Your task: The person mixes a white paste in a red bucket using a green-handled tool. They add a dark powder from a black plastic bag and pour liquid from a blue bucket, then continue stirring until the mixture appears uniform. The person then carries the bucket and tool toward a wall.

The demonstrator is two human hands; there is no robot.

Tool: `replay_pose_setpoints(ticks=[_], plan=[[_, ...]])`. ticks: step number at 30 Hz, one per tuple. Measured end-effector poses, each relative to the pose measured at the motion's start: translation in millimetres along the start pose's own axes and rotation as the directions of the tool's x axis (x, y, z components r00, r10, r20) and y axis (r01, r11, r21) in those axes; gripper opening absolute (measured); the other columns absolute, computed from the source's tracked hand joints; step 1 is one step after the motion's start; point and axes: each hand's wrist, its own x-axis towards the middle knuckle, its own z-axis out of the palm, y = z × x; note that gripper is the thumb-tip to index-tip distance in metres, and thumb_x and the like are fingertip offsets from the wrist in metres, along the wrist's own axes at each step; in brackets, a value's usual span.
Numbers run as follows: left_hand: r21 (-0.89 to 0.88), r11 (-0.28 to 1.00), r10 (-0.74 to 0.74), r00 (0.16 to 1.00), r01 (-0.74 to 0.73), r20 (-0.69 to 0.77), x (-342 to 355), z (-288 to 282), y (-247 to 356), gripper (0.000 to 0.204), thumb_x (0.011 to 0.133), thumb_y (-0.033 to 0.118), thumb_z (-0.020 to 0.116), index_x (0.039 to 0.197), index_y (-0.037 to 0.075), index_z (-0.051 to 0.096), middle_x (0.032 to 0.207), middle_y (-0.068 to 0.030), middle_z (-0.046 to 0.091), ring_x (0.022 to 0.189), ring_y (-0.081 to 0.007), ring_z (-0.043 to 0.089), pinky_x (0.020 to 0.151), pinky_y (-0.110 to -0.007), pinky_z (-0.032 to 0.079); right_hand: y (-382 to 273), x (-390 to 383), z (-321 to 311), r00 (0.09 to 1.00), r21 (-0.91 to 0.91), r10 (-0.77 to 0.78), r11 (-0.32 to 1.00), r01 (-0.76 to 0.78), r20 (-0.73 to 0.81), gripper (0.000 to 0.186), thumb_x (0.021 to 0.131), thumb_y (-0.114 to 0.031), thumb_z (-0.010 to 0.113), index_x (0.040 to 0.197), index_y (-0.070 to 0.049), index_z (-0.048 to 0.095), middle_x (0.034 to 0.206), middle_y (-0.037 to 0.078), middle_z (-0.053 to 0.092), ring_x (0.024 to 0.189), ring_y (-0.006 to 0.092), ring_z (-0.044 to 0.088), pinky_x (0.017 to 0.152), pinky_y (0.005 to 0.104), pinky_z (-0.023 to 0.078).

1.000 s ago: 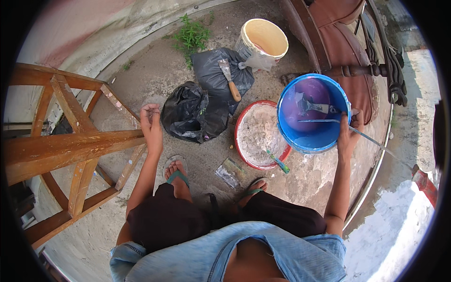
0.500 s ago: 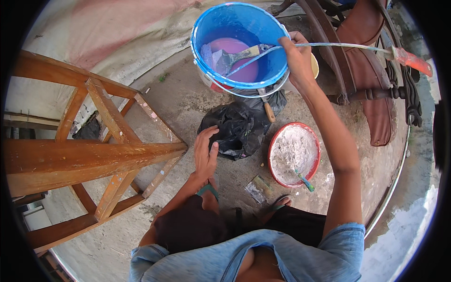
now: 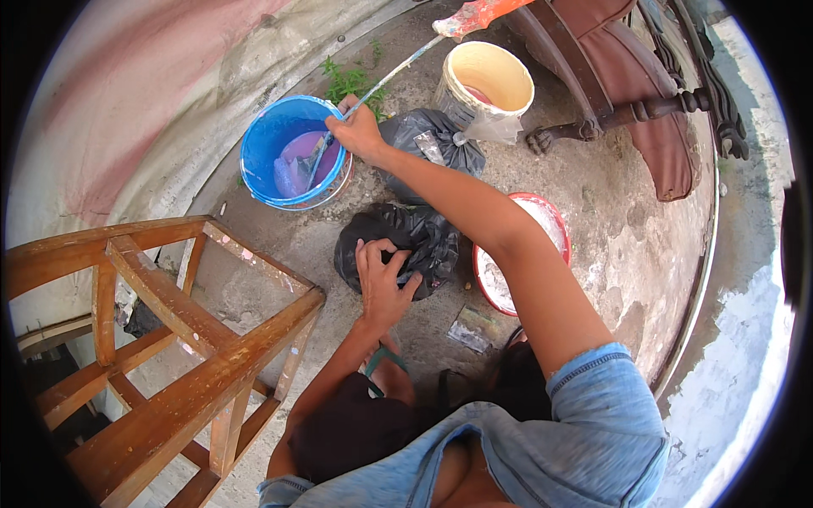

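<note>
My right hand (image 3: 358, 131) is closed on the rim of the blue bucket (image 3: 260, 159), along with a long thin rod (image 3: 400, 66) that has a paint-smeared red end (image 3: 474, 17). Purple liquid (image 3: 305, 149) and a brush-like tool (image 3: 292, 173) lie inside the bucket. My left hand (image 3: 383, 281) rests on the crumpled black bag (image 3: 432, 254), its curled fingers apart. Behind it, a tied dark bag (image 3: 423, 178) carries a scraper (image 3: 429, 148), partly hidden. A red-rimmed basin of pale material (image 3: 494, 284) is partly covered by my right forearm.
A wooden frame (image 3: 190, 389) stands at left beside a draped sheet (image 3: 110, 102). A cream bucket (image 3: 487, 72) and weeds (image 3: 343, 80) are at the back. Dark carved furniture with brown upholstery (image 3: 652, 152) fills the upper right. A flat packet (image 3: 470, 326) lies near my feet.
My right hand has carried the blue bucket from the right over to the left back, swinging the rod's red end upward. My left hand has moved right onto the black bag.
</note>
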Motion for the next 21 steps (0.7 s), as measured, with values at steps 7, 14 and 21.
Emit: replay_pose_setpoints(ticks=[7,14,21], plan=[[0.215,0.970,-0.166,0.960,0.117,0.225,19,11,-25,0.020,0.081,0.018,0.070,0.084,-0.001,0.066,0.080,-0.0163,0.064,0.087,-0.0313,0.061,0.094,-0.047,0.038,-32,-12,-82,0.863,-0.135,0.276,0.961,-0.242,0.422,0.064,0.083,-0.040,0.078,0.114,0.011,0.056,0.091,0.013,0.068,0.078,0.0148,0.064,0.066,0.0264,0.051],[0.385,0.917,-0.128,0.991,0.104,0.037,47,3,-28,0.033,0.076,0.016,0.073,0.104,0.000,0.064,0.092,-0.0147,0.061,0.092,-0.0307,0.056,0.086,-0.043,0.041,-87,-157,-299,0.829,-0.709,0.361,0.703,0.058,0.426,0.040,0.085,-0.037,0.074,0.084,-0.001,0.058,0.074,0.011,0.064,0.066,0.0213,0.063,0.062,0.0340,0.049],[0.502,0.865,-0.254,0.885,0.028,0.389,70,-1,-42,0.049,0.072,0.021,0.079,0.113,-0.003,0.064,0.115,-0.0162,0.059,0.110,-0.0339,0.054,0.093,-0.044,0.043,-26,-350,-411,0.785,-0.902,0.575,0.429,-0.051,0.229,0.045,0.079,-0.034,0.075,0.103,-0.004,0.053,0.093,0.020,0.064,0.090,0.0368,0.066,0.078,0.0470,0.051]])
